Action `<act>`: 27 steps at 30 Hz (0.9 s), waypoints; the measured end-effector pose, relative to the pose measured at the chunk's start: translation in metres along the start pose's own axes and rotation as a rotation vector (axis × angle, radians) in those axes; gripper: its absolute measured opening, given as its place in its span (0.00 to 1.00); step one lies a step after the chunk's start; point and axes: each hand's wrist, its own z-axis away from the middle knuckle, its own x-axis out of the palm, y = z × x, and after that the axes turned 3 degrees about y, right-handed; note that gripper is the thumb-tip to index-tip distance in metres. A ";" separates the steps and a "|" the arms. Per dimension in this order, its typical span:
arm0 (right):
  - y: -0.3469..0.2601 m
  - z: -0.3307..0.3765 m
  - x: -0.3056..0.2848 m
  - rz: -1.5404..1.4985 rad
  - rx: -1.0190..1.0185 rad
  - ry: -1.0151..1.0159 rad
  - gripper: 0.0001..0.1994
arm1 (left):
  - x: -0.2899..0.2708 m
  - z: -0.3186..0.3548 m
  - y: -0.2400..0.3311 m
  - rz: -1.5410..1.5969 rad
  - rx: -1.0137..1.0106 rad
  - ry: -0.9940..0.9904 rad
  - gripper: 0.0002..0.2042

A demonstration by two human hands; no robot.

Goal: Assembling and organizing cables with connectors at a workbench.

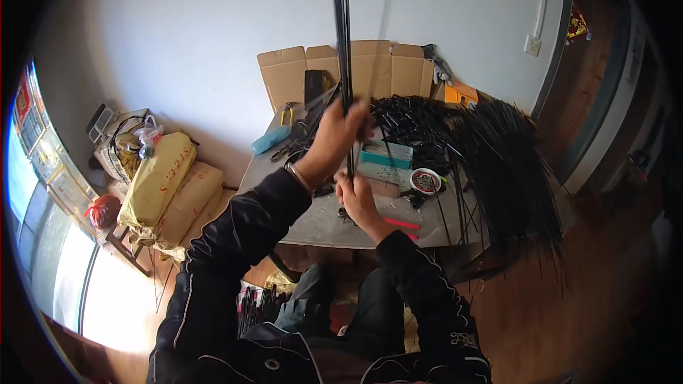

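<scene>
A bundle of long, thin black rods [343, 35] stands almost upright in front of me, its top running out of view. My left hand [331, 144] is wrapped around it partway up, the fingers slightly blurred. Lower down, my right hand [359, 203] closes its fingers at the bundle's bottom end. Just behind the hands on the table [313, 224] are a teal tray [386, 156] and a round white dish [425, 181] of small metal parts. Red sticks [402, 224] lie near the right wrist.
A pile of black parts [413, 117] covers the table's back, before a cardboard screen [370, 75]. Many black rods [505, 178] hang over the right edge. Yellow-handled pliers [287, 114] and a light-blue object [271, 140] lie at left. Filled sacks [163, 181] stand further left.
</scene>
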 end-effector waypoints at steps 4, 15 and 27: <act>0.010 0.011 -0.007 0.049 0.151 -0.024 0.13 | -0.021 0.011 -0.010 0.030 -0.123 0.017 0.19; -0.112 0.019 -0.012 -0.243 0.269 -0.075 0.14 | -0.049 -0.021 0.013 0.347 -0.247 0.131 0.21; -0.111 0.024 -0.034 -0.156 0.269 0.026 0.11 | -0.045 -0.016 0.011 0.299 -0.338 0.146 0.11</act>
